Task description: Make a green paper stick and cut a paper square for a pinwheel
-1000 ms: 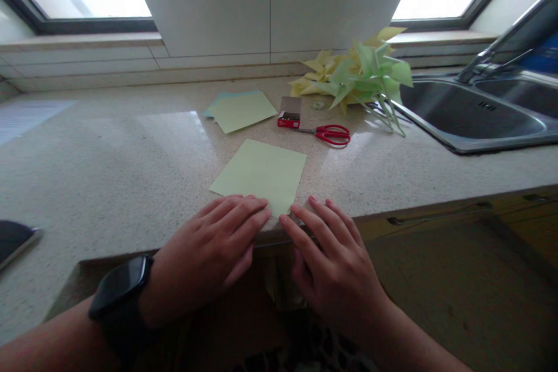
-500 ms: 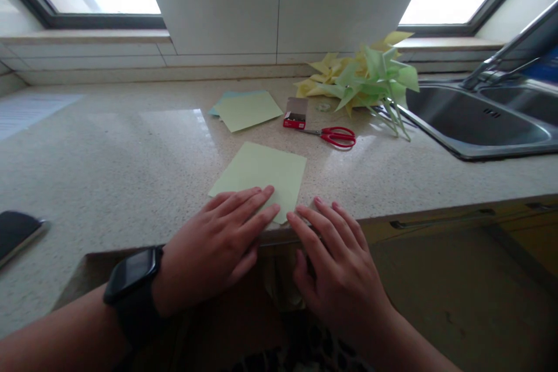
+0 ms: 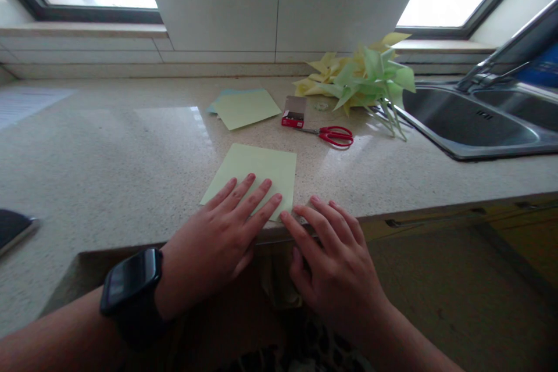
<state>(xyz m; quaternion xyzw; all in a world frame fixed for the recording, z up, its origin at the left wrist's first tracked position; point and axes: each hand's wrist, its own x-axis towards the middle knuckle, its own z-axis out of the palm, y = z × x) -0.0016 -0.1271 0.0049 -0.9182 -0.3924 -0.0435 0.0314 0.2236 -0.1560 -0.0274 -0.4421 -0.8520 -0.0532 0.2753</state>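
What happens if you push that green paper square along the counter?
The green paper square lies flat and thin, so it would probably slide easily on the glossy counter. Lifted by one corner, it would likely droop. The left hand spread on it probably keeps it from slipping.

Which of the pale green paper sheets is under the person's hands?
The single sheet at the counter's front edge, with the left hand flat on it. The other sheets lie farther back, untouched, beside the red box.

A pale green sheet [image 3: 257,171] lies near the counter [image 3: 108,157] edge. The left hand [image 3: 218,238] rests flat on it, fingers spread; the right hand [image 3: 335,261] touches its near right corner. Scissors [image 3: 333,135] and paper pinwheels [image 3: 366,78] lie farther right.
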